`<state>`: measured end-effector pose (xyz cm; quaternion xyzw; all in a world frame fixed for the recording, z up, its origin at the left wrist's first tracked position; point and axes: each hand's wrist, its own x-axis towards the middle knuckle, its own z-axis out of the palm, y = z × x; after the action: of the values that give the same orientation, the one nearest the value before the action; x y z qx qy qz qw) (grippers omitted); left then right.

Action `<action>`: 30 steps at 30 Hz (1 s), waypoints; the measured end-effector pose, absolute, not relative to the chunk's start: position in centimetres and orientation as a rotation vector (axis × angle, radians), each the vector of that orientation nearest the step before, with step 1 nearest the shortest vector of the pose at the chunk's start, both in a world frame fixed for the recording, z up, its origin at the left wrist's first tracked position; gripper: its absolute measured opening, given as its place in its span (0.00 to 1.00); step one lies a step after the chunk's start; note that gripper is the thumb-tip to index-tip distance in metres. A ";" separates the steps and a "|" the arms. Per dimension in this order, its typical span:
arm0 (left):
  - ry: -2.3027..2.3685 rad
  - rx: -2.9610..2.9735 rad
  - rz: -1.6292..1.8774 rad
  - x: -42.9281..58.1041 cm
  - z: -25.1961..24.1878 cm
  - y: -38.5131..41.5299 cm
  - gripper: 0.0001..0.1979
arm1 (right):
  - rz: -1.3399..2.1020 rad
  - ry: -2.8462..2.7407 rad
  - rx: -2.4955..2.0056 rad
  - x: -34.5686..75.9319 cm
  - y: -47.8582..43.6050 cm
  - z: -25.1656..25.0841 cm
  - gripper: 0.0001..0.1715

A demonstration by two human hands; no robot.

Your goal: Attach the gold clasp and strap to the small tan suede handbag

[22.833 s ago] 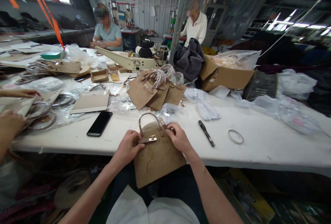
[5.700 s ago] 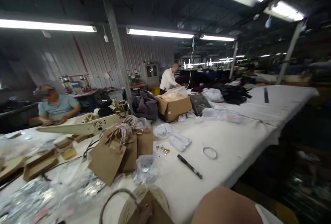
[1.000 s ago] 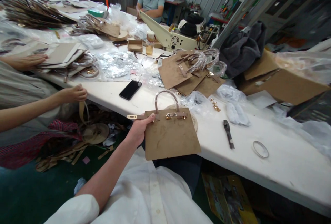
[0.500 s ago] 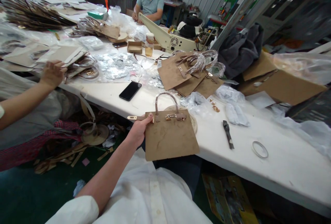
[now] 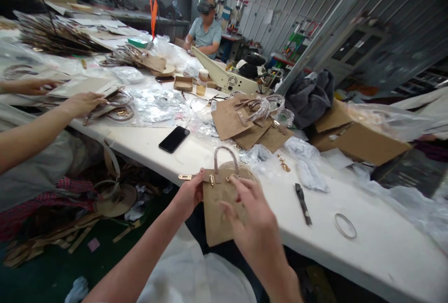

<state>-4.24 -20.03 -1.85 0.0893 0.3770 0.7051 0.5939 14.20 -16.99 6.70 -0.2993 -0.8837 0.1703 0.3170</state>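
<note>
My left hand grips the upper left edge of a brown bag panel, thumb in front. The panel carries a looped handle in clear wrap. Gold hardware sits along its top, and a strap with a gold plate sticks out to the left. My right hand is in front of the panel's right half, thumb and index finger apart. Its index fingertip is at the gold clasp; whether it touches is hard to tell. This hand hides much of the panel's right side.
Brown panels with wrapped handles are piled beyond. A phone lies left, a dark tool and a ring right. Small gold parts lie near plastic bags. A co-worker's hands are at left; another person sits behind.
My right hand has come into view and reached the front of the panel by the clasp. My left hand keeps its hold. The camera view has tilted up; a co-worker's second hand appears.
</note>
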 end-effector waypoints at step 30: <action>0.970 1.169 1.553 -2.1 6.9 -14.6 0.36 | 0.531 -1.376 -1.414 30.9 -17.1 14.5 0.25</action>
<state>-2.13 -14.57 6.87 0.4763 0.3953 0.6324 0.4658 30.93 -17.09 14.53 -0.5902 -0.5744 0.2218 0.5221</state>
